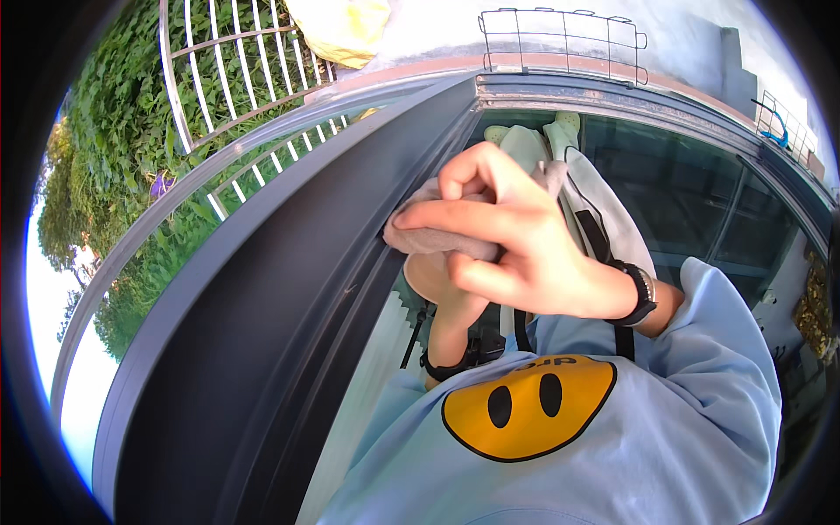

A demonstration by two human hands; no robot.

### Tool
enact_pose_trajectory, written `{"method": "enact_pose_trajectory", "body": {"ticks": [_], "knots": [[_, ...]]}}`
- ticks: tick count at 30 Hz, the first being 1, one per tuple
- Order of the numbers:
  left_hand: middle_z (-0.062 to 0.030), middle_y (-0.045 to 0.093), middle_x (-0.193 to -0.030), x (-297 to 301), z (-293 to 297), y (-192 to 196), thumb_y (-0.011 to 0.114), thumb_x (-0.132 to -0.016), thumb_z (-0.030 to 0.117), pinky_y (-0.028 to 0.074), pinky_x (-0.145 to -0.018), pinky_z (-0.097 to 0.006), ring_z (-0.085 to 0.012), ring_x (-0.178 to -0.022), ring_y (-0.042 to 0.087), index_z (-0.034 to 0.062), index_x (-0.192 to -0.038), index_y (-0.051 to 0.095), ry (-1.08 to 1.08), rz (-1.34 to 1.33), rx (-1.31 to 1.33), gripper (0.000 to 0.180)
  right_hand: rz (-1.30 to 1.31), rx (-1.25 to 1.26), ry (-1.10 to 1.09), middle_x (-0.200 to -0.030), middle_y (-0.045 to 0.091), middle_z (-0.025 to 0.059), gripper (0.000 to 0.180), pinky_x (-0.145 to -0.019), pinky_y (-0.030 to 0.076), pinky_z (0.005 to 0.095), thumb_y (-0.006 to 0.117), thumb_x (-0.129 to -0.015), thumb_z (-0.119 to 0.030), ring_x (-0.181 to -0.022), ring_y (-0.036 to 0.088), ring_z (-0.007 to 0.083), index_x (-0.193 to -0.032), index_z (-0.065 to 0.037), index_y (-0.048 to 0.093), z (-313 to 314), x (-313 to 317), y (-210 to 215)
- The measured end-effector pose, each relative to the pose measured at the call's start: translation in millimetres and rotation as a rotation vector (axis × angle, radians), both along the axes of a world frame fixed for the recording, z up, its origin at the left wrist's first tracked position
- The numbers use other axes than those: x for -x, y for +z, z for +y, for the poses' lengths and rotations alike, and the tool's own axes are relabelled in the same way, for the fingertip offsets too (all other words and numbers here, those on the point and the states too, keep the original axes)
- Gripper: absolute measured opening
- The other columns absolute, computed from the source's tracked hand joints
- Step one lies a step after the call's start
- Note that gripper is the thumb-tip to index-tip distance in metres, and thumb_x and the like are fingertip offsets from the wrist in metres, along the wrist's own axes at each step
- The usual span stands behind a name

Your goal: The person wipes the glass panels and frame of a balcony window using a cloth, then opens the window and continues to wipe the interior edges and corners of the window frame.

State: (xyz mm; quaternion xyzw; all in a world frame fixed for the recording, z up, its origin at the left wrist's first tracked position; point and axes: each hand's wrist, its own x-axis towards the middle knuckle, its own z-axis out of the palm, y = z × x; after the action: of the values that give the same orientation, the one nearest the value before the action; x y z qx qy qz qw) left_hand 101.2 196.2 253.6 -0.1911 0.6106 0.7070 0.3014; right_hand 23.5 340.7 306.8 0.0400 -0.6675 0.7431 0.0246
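Note:
My right hand (525,236) is closed on a greyish-pink cloth (437,241), its fingers bent and pressing the cloth against the inner edge of a dark grey frame (262,289). One end of the cloth sticks up beyond the knuckles. A dark watch (637,291) sits on the right wrist. Lower and to the left, my left hand (430,282) is raised close to the same frame edge, partly behind the cloth and my right hand. Its fingers are hidden, so its grip does not show. The left wrist wears a black band (451,363).
Dark glass panes (674,184) lie right of my hands. A wire rack (564,44) stands beyond the frame at the back. White metal railings (232,61) and green foliage (114,131) are on the left. A yellow bag-like object (346,35) is at the top.

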Motion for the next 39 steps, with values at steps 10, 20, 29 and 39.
{"method": "enact_pose_trajectory", "body": {"ticks": [10,20,29,39], "knots": [[-0.0034,0.053,-0.097,0,1,-22,0.051,-0.078,0.000,0.042,-0.073,-0.024,-0.0095,-0.087,0.051,-0.0025,-0.107,0.048,-0.036,0.025,0.074,0.029,0.000,-0.505,-0.030,-0.077,0.044,0.0052,0.037,-0.052,0.045,0.0310,0.055,-0.060,-0.010,-0.066,0.052,0.0197,-0.097,-0.011,0.061,-5,0,-15],[-0.0045,0.053,-0.100,8,7,-44,0.051,-0.080,0.002,0.042,-0.076,-0.026,-0.0116,-0.090,0.052,-0.0033,-0.110,0.046,-0.116,-0.003,0.115,0.031,-0.177,-0.463,-0.067,-0.083,0.047,0.0088,0.035,-0.059,0.046,0.0350,0.050,-0.069,-0.008,-0.071,0.055,0.0249,-0.103,-0.011,0.060,-11,-8,-64],[-0.0054,0.053,-0.103,10,10,-35,0.050,-0.082,0.004,0.042,-0.078,-0.028,-0.0135,-0.092,0.052,-0.0041,-0.113,0.045,-0.096,0.062,0.224,0.033,-0.074,-0.254,-0.064,-0.082,0.043,0.0075,0.038,-0.065,0.044,0.0324,0.050,-0.063,-0.005,-0.073,0.049,0.0235,-0.099,-0.011,0.060,-13,-4,-23],[-0.0064,0.053,-0.107,17,15,-55,0.050,-0.084,0.006,0.043,-0.080,-0.030,-0.0156,-0.095,0.053,-0.0049,-0.116,0.043,-0.040,0.273,0.454,0.035,-0.192,-0.325,-0.152,-0.083,0.047,0.0066,0.041,-0.062,0.046,0.0346,0.064,-0.062,-0.021,-0.076,0.052,0.0242,-0.102,-0.013,0.057,-29,-11,-73]]}}
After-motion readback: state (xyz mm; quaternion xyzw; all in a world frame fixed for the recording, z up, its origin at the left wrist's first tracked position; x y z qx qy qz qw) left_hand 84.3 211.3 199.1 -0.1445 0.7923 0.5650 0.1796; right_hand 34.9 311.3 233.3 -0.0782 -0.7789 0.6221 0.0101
